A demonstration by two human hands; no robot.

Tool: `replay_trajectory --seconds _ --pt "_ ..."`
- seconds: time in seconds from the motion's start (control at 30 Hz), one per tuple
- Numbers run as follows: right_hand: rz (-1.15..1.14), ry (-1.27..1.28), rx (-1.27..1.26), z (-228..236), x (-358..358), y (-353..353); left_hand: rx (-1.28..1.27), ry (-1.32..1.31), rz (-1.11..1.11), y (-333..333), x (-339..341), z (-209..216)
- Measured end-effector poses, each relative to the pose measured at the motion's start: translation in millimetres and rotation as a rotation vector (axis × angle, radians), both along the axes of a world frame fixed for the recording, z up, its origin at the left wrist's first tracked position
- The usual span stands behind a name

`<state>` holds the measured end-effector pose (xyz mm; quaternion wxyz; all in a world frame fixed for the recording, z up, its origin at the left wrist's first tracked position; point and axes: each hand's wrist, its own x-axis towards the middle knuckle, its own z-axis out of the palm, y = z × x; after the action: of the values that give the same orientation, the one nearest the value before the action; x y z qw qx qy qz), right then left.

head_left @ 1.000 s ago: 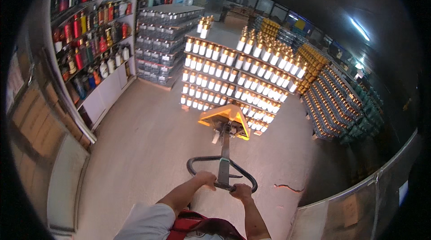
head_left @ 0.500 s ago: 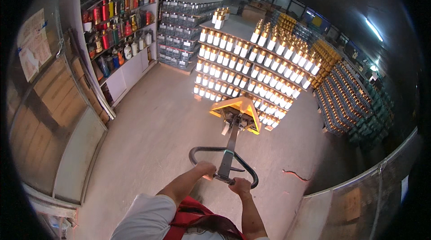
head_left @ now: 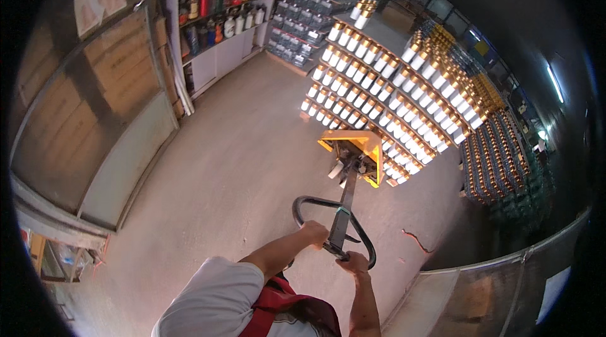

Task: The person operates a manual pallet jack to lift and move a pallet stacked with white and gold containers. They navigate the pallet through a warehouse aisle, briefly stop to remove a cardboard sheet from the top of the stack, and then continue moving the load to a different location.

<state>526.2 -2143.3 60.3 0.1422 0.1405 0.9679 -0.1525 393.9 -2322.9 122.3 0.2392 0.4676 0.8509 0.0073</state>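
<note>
Both hands, left (head_left: 314, 233) and right (head_left: 353, 264), are gripping the black looped steel handle (head_left: 334, 228) of the yellow pallet jack (head_left: 355, 154); load of stacked capped bottles (head_left: 385, 94) is probably heavy, fragile.

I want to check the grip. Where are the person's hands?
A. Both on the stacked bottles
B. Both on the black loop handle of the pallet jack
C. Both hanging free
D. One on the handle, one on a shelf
B: the left hand and right hand both grip the black loop handle of the yellow pallet jack.
</note>
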Motion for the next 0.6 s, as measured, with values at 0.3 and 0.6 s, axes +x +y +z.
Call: replay_trajectory --seconds 0.3,0.6 --pt "0.148 -0.340 -0.072 33.0 90.9 -13.5 -0.014 -0.060 0.090 -4.8 132.2 14.1" --pt "-0.033 0.013 -0.192 65.2 164.2 -71.4 0.020 -0.014 0.079 -47.0 185.4 32.7"
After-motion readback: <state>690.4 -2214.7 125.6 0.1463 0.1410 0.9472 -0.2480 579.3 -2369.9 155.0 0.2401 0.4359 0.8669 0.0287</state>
